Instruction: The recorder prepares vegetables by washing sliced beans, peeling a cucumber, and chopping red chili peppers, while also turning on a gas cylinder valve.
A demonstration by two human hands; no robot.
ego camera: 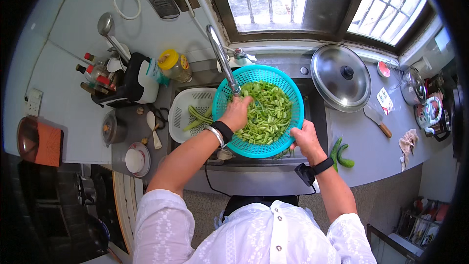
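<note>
A turquoise plastic colander [295,108] full of chopped green vegetable stalks [269,112] is over the sink, beneath the metal faucet [221,57]. My right hand [307,140] grips its rim at the lower right. At the colander's left side, my left hand [237,112] reaches over the rim, close to the faucet's spout and the chopped stalks. Its thumb points right; most of its fingers are hidden, so what they hold cannot be told. Left of the colander, a white plastic basket [177,117] contains a few long green vegetables [198,119].
Right of the sink are a large pan with a metal lid [339,80], a cleaver [379,121], two cucumbers [343,156] and a cloth [407,146]. To the left stand a yellow-lidded jar [176,66], a knife block [137,80], scissors [161,117] and a white bowl [135,160].
</note>
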